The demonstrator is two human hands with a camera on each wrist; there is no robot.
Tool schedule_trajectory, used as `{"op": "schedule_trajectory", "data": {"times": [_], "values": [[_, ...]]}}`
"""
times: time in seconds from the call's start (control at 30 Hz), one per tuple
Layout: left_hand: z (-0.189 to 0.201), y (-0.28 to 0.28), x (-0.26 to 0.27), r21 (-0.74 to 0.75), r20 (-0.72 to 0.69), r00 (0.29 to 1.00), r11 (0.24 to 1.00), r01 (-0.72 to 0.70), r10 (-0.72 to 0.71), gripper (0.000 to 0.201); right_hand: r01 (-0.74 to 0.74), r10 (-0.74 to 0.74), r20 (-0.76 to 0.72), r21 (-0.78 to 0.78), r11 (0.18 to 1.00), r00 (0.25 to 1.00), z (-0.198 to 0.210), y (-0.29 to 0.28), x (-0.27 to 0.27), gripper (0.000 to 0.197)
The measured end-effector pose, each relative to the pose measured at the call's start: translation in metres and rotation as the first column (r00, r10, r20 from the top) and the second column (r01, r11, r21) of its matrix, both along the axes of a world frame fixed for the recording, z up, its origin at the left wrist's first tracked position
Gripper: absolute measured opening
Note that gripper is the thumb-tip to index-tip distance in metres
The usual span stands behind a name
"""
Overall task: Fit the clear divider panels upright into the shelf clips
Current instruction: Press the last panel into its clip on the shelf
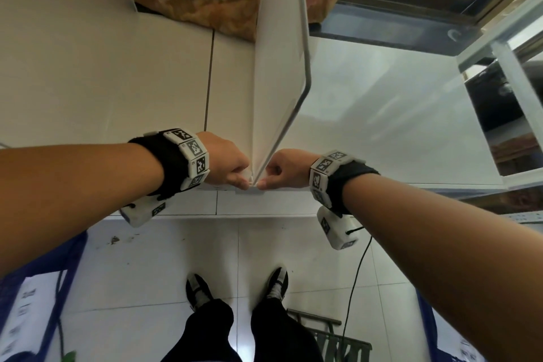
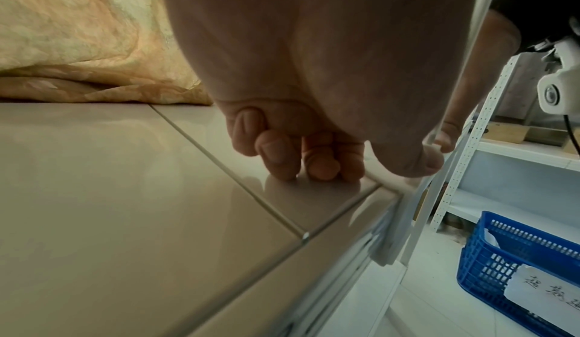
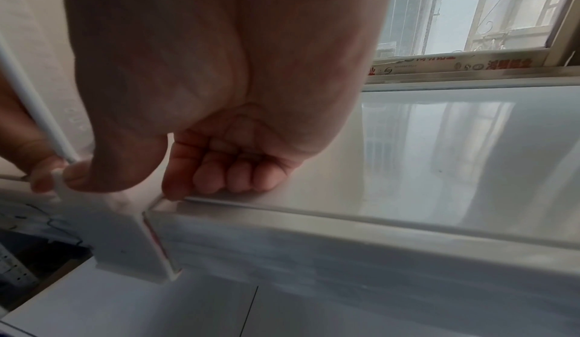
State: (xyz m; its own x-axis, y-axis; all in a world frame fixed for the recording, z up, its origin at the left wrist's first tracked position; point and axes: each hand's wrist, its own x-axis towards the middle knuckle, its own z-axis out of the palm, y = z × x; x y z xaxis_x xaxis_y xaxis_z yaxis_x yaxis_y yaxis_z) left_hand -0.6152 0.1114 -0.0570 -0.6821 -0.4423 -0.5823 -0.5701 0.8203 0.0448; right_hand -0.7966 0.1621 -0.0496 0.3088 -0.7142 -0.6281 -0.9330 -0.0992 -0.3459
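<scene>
Both grips pinch the near bottom corner of the clear divider panel (image 1: 280, 47): my left hand (image 1: 226, 160) and right hand (image 1: 286, 166) steady it upright over the white clip (image 3: 125, 238) at the shelf (image 1: 102, 67) edge, I judge for seating.

Daylight enters through the window (image 3: 464, 15) at upper right, laying broad glare and window reflections on the glossy shelf (image 3: 439, 149); the wall side to the left is dimmer and warmer. Both wrist views are soft, the palms close to the lens shaded and out of focus. The head view bows straight lines strongly towards its edges, where the forearms loom large.
</scene>
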Motion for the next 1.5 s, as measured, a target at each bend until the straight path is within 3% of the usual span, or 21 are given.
{"op": "schedule_trajectory", "data": {"times": [0.2, 0.37, 0.47, 0.6, 0.7, 0.77, 0.8, 0.9, 1.13, 1.33, 1.5], "values": [[0.008, 0.002, -0.002, -0.025, 0.024, 1.0, 1.0, -0.012, 0.013, 0.049, 0.015, -0.014, -0.023, 0.033, 0.999, 1.0, 0.002, 0.002, 0.002, 0.04], [0.006, 0.009, 0.003, 0.017, -0.033, 0.997, 0.998, -0.066, 0.067, 0.045, 0.005, -0.003, -0.046, 0.06, 0.998, 0.999, 0.009, -0.002, 0.0, 0.012], [0.004, 0.006, 0.007, 0.041, -0.05, 0.997, 0.997, -0.06, 0.062, 0.047, 0.031, -0.028, -0.037, 0.068, 0.997, 0.999, 0.015, 0.003, -0.001, 0.016], [0.002, 0.009, 0.005, 0.006, -0.044, 0.998, 0.999, -0.035, 0.035, 0.048, -0.012, 0.014, -0.051, 0.053, 0.999, 0.999, 0.025, 0.014, 0.012, 0.008], [0.007, 0.01, -0.001, 0.043, -0.057, 0.995, 0.996, -0.074, 0.076, 0.04, 0.065, -0.073, 0.119, 0.069, 0.995, 0.99, 0.027, 0.018, 0.021, 0.034], [0.01, 0.008, -0.002, 0.073, -0.063, 0.995, 0.994, -0.078, 0.082, 0.038, 0.068, -0.067, 0.122, -0.005, 0.998, 0.99, 0.018, 0.021, 0.024, 0.059], [0.011, 0.007, -0.002, 0.079, -0.057, 0.996, 0.995, -0.068, 0.073, 0.038, 0.043, -0.039, 0.083, -0.037, 0.998, 0.996, 0.011, 0.022, 0.023, 0.056], [0.013, 0.004, -0.002, 0.013, 0.001, 1.0, 1.0, 0.003, -0.003, 0.047, -0.097, 0.096, -0.029, -0.056, 0.994, 0.995, 0.002, 0.017, 0.017, 0.019], [0.006, 0.008, -0.001, -0.101, -0.004, 0.998, 0.993, 0.067, -0.068, 0.055, -0.063, 0.05, 0.105, 0.12, 0.991, 0.993, 0.005, 0.0, 0.001, 0.018], [0.009, 0.009, -0.004, -0.105, -0.007, 0.997, 0.991, 0.079, -0.08, 0.055, -0.034, 0.023, 0.119, 0.087, 0.996, 0.993, 0.003, 0.003, -0.002, 0.012], [0.008, 0.01, -0.004, -0.085, -0.016, 0.997, 0.994, 0.075, -0.077, 0.053, -0.035, 0.023, 0.127, 0.092, 0.995, 0.992, 0.001, 0.002, -0.002, 0.023]]}}
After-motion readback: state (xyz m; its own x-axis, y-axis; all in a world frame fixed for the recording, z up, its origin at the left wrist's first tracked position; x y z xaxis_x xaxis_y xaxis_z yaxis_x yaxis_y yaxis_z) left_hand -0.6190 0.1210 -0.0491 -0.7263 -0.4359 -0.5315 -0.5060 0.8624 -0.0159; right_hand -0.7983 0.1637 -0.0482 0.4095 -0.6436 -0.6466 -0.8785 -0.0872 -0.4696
